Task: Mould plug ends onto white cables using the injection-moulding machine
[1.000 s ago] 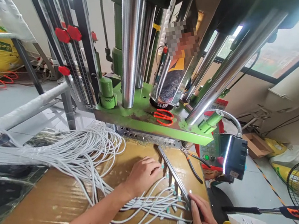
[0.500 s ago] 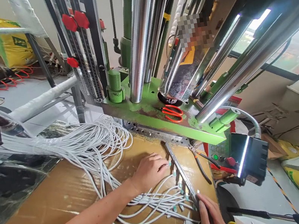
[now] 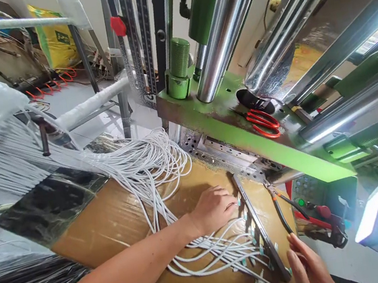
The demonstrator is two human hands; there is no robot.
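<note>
My left hand [image 3: 217,209] is closed at the upper part of a long dark metal bar [image 3: 261,228], its fingertips on a white cable's teal-tipped end [image 3: 238,201]. Several more white cables [image 3: 209,244] fan out below that hand, their small ends lined up along the bar. Beside the bar's lower end, my right hand [image 3: 309,264] is apart from it, with thumb and fingers parted and nothing seen between them. Cutting pliers with black and orange handles [image 3: 279,211] lie just above the right hand.
A brown work surface [image 3: 91,230] carries a thick bundle of white cables [image 3: 155,156]. Behind stands a green press [image 3: 215,125] with steel columns; red-handled scissors [image 3: 263,121] rest on it. A bright lamp [image 3: 371,212] and a control box with a green button [image 3: 300,202] are at right.
My right hand has let go of the bar's lower end and moved slightly away to the right. The left hand stays near the bar's upper part. The whole view has shifted.
</note>
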